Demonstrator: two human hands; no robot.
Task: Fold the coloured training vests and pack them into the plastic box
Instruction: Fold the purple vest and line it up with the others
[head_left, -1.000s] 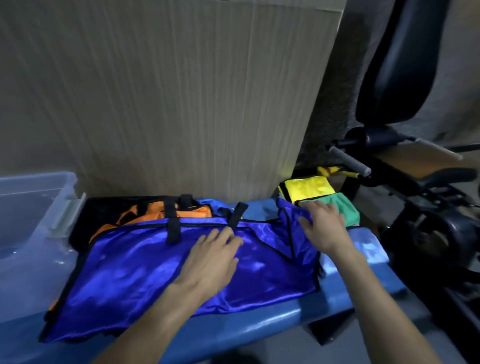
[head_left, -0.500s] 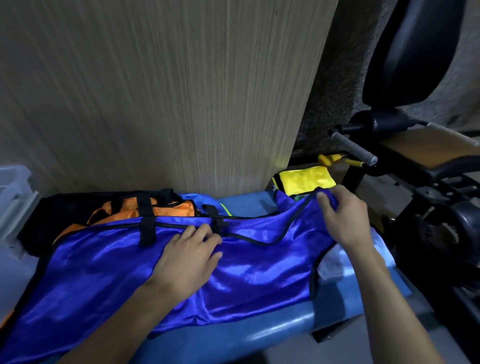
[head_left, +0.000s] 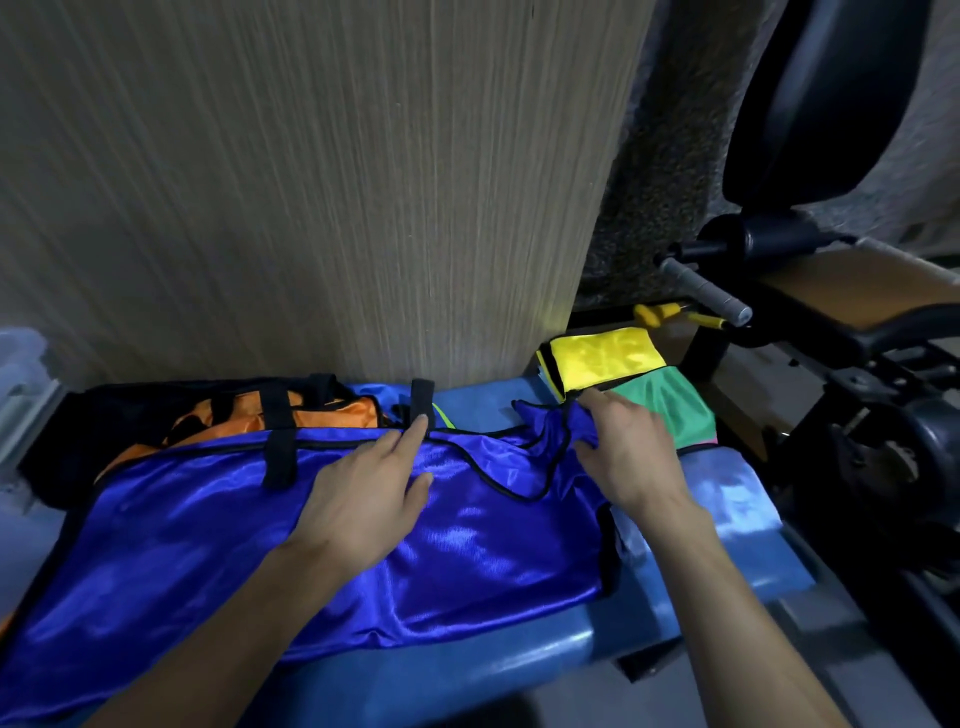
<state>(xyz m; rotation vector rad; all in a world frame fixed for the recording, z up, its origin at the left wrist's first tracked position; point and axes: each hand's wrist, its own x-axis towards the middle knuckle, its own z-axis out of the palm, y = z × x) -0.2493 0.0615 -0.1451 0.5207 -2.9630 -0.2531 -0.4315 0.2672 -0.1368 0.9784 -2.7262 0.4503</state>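
The box is cut off at the bench's left edge. One blue vest is pressed flat by the left hand; its bunched corner is gripped by the right hand. One orange vest is half hidden.

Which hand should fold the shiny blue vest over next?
Probably the right hand: it already pinches the bunched shoulder end of the shiny blue satin vest and could carry it leftward. The left hand lies flat mid-vest, well placed to pin the cloth down.
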